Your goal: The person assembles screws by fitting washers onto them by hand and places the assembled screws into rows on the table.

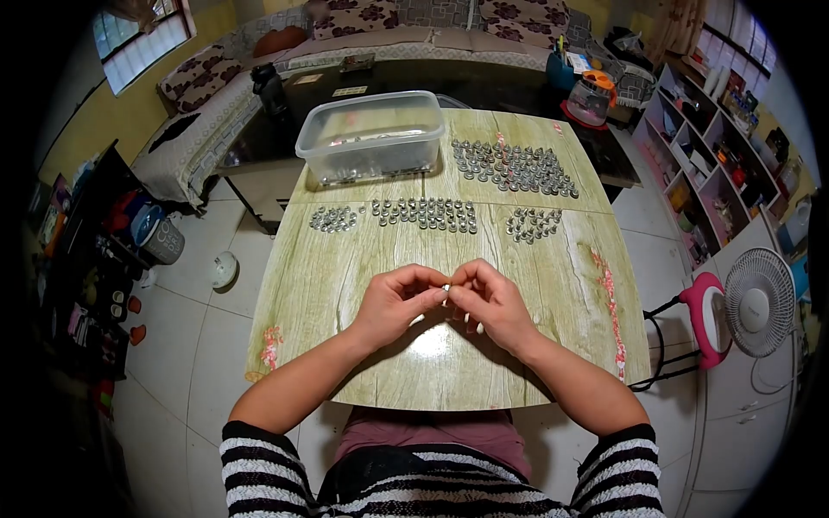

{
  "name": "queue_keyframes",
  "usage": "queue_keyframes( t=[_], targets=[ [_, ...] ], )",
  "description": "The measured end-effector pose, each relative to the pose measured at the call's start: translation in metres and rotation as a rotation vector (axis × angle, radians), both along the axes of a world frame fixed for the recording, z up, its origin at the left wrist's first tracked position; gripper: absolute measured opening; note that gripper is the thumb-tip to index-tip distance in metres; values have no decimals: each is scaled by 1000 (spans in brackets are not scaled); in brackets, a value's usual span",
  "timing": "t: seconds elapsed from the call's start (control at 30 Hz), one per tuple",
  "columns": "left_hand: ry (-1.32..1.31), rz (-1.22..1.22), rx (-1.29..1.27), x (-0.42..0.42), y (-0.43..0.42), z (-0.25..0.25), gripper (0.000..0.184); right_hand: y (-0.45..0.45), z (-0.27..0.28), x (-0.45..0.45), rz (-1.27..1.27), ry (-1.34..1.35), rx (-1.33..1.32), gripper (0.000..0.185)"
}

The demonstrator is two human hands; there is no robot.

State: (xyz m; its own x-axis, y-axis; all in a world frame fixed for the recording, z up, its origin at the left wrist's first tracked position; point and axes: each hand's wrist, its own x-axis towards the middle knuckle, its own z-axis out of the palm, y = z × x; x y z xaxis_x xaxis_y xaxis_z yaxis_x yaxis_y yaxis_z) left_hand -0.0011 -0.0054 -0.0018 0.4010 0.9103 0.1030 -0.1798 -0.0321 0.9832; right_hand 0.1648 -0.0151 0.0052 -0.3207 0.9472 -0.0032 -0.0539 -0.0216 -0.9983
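My left hand [399,301] and my right hand [489,302] meet above the near middle of the table, their fingertips pinched together. Between them is a small shiny metal piece [446,288], mostly covered by the fingers, so its exact kind is unclear. Beyond the hands, small silvery metal pieces stand in groups: a block of rows [425,213] in the middle, a smaller cluster [533,224] to its right, and a large block [515,167] farther back. Flat, clear-looking round pieces [335,218] lie at the left.
A clear plastic tub [371,155] with small pieces inside stands at the table's back left. Pink-and-white scraps or marks line the right side [610,302] and left corner [271,345] of the wood-patterned table [345,259]. A fan [758,302] and a pink-backed chair [706,319] stand right.
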Motion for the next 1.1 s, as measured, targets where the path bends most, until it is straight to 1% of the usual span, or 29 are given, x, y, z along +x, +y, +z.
queue_keyframes(
  t=[0.03,0.07,0.13,0.17,0.23,0.27,0.33,0.37,0.43,0.47,0.53,0.57,0.63,0.67,0.73,0.77,0.83,0.9,0.93,1.0,1.1],
  targets=[
    [20,-11,8,-1,1,-2,15,1,-1,0,-3,-23,74,20],
    [40,-23,16,-2,1,-3,15,0,-1,0,-2,-23,74,20],
    [32,-16,26,-1,1,-1,15,0,1,2,31,4,-120,18],
    [24,-11,35,0,0,0,15,0,0,1,30,5,-120,18],
    [32,-12,28,-1,1,-3,16,1,-3,0,-19,-62,105,19],
    [41,-11,21,-1,2,-4,16,1,-4,1,-18,-62,105,19],
    [52,-10,33,-1,0,-1,16,2,-5,5,66,24,-121,19],
    [64,-9,45,0,0,-1,16,2,-5,3,65,24,-120,19],
    [72,1,57,0,1,-2,15,1,-3,-1,-34,-75,136,23],
    [80,12,70,-1,2,-3,14,1,-2,0,-33,-76,136,23],
    [73,5,63,0,0,-2,14,1,-2,3,53,-3,-91,21],
    [66,-3,56,0,-1,-2,14,0,0,2,52,-3,-91,21],
    [67,-10,57,-1,2,-4,15,-1,2,-1,-20,-49,72,21],
    [67,-15,58,-2,3,-5,16,0,2,0,-19,-50,72,21],
    [46,-22,43,0,0,-4,16,1,0,4,72,-25,-73,19],
    [25,-29,28,0,0,-4,16,1,1,3,72,-25,-73,19],
    [60,-16,42,-1,1,-3,16,-1,2,-1,-3,-18,28,20],
    [93,-1,55,-1,1,-4,16,0,2,1,20,-13,-11,20],
    [44,-21,32,0,0,-4,16,0,2,2,43,-8,-50,20],
    [-4,-41,9,0,0,-4,16,0,0,1,29,-4,-26,20],
    [59,-30,43,-1,1,-3,17,0,-1,1,18,-12,14,21]
  ],
)
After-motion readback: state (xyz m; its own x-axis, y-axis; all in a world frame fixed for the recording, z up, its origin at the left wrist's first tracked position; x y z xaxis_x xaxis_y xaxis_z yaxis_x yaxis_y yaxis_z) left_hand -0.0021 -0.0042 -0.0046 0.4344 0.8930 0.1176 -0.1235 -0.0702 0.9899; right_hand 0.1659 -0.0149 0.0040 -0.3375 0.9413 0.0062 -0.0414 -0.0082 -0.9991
